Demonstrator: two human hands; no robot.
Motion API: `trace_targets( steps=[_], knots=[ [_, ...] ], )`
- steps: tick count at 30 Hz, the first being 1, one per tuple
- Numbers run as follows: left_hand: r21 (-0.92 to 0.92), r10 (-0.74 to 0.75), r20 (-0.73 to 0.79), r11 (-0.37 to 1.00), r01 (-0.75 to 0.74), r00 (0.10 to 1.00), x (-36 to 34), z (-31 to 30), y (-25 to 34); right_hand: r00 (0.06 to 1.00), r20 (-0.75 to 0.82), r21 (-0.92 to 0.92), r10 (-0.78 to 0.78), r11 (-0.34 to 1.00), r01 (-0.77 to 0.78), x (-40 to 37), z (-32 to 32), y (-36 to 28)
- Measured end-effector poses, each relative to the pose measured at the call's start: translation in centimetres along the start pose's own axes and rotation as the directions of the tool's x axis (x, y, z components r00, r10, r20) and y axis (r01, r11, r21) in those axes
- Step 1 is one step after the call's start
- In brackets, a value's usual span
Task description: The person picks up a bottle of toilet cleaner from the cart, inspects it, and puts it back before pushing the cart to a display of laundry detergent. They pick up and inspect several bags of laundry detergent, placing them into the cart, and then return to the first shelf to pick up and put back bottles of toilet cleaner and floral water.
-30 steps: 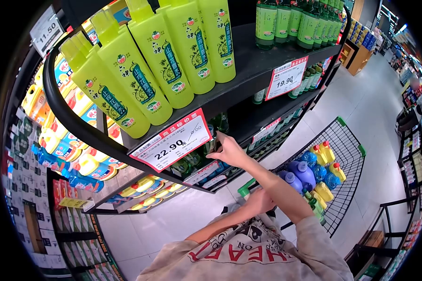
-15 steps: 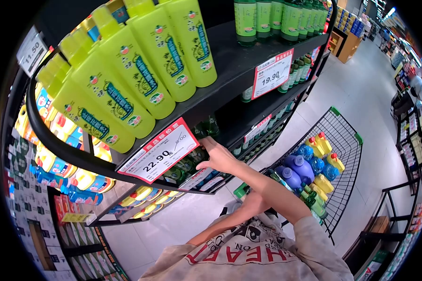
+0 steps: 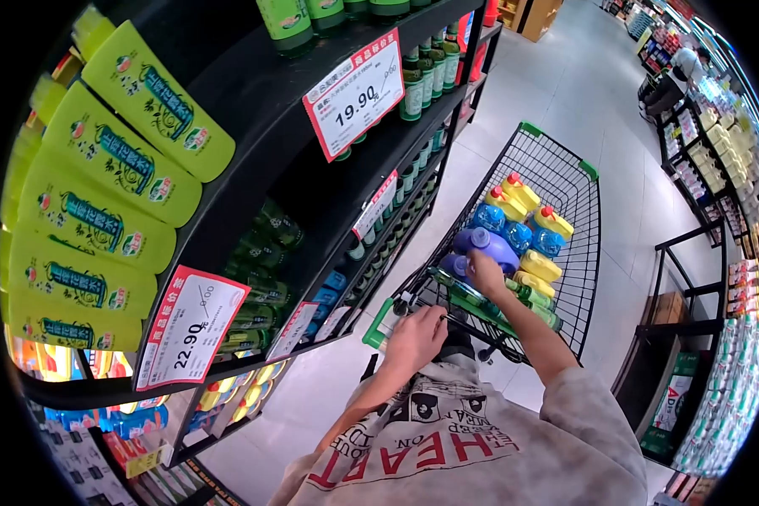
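My left hand (image 3: 415, 339) is closed at the push handle of the shopping cart (image 3: 584, 278), beside its green end piece (image 3: 379, 323); the hand hides part of the bar. Inside the near end of the cart, my right hand (image 3: 483, 271) has its fingers curled down by the purple bottles (image 3: 492, 247), above green bottles (image 3: 538, 305) that lie on their sides. What its fingers hold, if anything, is hidden. Yellow bottles with red caps (image 3: 514, 196) and blue bottles (image 3: 548, 241) lie farther forward in the cart.
At left, a black shelf (image 3: 266, 110) carries lime-green bottles (image 3: 156, 101) and dark green bottles (image 3: 261, 278), with price tags (image 3: 356, 94) along its edges. A black rack (image 3: 679, 337) stands at right. A person (image 3: 679, 80) is far down the aisle.
My right hand has left the shelf beside the price tag and moved right into the cart. The view has turned to the right. My left hand, hidden before behind the right arm, now shows.
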State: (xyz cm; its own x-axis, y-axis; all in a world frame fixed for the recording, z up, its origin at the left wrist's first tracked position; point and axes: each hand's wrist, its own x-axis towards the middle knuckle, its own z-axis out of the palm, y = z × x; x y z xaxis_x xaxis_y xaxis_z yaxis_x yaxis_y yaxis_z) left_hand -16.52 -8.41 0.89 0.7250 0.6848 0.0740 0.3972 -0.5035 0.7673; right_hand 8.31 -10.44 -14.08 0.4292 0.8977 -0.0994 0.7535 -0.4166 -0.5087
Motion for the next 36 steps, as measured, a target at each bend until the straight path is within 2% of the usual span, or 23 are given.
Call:
trace_targets(
  steps=[1, 2, 4, 7, 11, 13, 18, 21, 23, 25, 28, 33, 35, 36],
  knots=[
    [0.028, 0.005, -0.002, 1.000, -0.005, 1.000, 0.0, 0.1, 0.0, 0.994, 0.109, -0.046, -0.005, 0.999, 0.010, -0.8, 1.2, 1.2],
    [0.057, 0.009, -0.004, 0.998, -0.008, 1.000, 0.0, 0.2, -0.1, 0.994, 0.113, -0.041, -0.002, 0.999, 0.007, -1.1, 2.0, 1.5],
    [0.060, 0.001, -0.004, 0.998, 0.000, 1.000, 0.1, 0.3, -0.1, 0.908, 0.382, -0.257, 0.172, 0.964, -0.074, -1.3, 3.6, 2.0],
    [0.066, -0.014, -0.008, 0.998, 0.014, 1.000, 0.1, 0.2, 0.1, 0.880, 0.450, -0.270, 0.154, 0.962, -0.030, -1.1, 5.8, 2.4],
    [0.060, -0.018, -0.019, 0.998, 0.019, 1.000, 0.2, 0.0, 0.4, 0.912, 0.390, -0.309, 0.125, 0.951, 0.001, -1.3, 8.5, 3.3],
    [0.078, -0.030, -0.005, 0.996, 0.030, 1.000, 0.2, -0.1, 0.6, 0.908, 0.413, -0.397, 0.076, 0.912, 0.104, -1.6, 7.7, 3.0],
    [0.099, -0.025, 0.001, 0.995, 0.024, 1.000, 0.0, 0.3, 0.5, 0.926, 0.363, -0.407, 0.102, 0.912, 0.060, -2.6, 7.3, 3.8],
    [0.092, -0.097, 0.089, 0.992, 0.089, 0.991, -0.1, 0.3, 0.4, 0.944, 0.316, -0.369, 0.095, 0.929, 0.030, -2.4, 7.8, 4.2],
    [0.111, -0.066, 0.062, 0.992, 0.059, 0.996, 0.0, 0.3, 0.4, 0.947, 0.311, -0.345, 0.082, 0.938, 0.033, -2.6, 8.0, 4.4],
    [0.134, -0.029, 0.030, 0.991, 0.025, 0.999, 0.1, 0.4, 0.4, 0.952, 0.304, -0.394, 0.015, 0.912, 0.111, -2.6, 8.0, 4.5],
    [0.148, -0.030, 0.034, 0.989, 0.025, 0.999, 0.2, 0.4, 0.3, 0.947, 0.323, -0.467, -0.002, 0.870, 0.161, -2.5, 8.6, 4.8],
    [0.139, -0.024, 0.038, 0.990, 0.018, 0.999, 0.0, 0.3, 0.3, 0.939, 0.345, -0.370, 0.000, 0.919, 0.136, -2.6, 8.7, 5.2],
    [0.122, -0.050, 0.064, 0.992, 0.042, 0.997, -0.1, 0.2, 0.4, 0.933, 0.334, -0.342, -0.132, 0.906, 0.251, -2.3, 8.8, 5.4],
    [0.110, -0.075, 0.089, 0.992, 0.065, 0.993, 0.0, 0.2, 0.4, 0.933, 0.334, -0.346, -0.133, 0.904, 0.253, -2.3, 8.8, 5.3]
  ],
)
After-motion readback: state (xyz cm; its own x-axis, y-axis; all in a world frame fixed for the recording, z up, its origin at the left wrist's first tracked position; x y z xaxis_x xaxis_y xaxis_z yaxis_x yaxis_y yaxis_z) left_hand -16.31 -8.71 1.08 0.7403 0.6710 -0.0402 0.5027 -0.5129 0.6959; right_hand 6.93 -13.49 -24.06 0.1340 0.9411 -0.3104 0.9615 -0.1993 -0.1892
